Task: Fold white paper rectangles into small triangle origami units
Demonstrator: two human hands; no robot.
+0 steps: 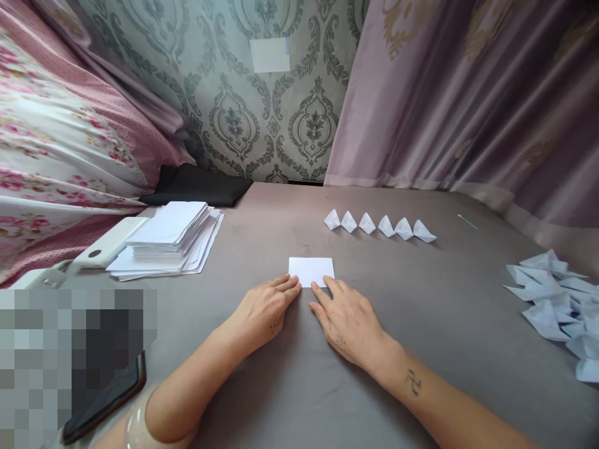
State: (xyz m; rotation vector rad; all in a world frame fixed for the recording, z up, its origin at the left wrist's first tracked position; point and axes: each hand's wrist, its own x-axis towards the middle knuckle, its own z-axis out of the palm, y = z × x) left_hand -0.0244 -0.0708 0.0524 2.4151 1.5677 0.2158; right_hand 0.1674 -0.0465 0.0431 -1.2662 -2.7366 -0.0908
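A small white rectangle of paper (311, 269) lies flat on the grey tabletop, straight ahead of me. My left hand (269, 305) touches its near left corner with fingers stretched out and close together. On the near right part of the sheet rest the fingertips of my right hand (349, 318), its fingers spread and the thumb apart. Both palms face down. Beyond the sheet, to the right, several small folded paper pieces (366, 223) stand in a row.
To the left is a stack of white paper (166, 234) beside a white device (110, 243). A black folded cloth or case (201, 185) lies behind. At far right sits a heap of folded paper shapes (555, 305). A phone (110, 399) is at near left, a thin green stick (468, 221) at back right.
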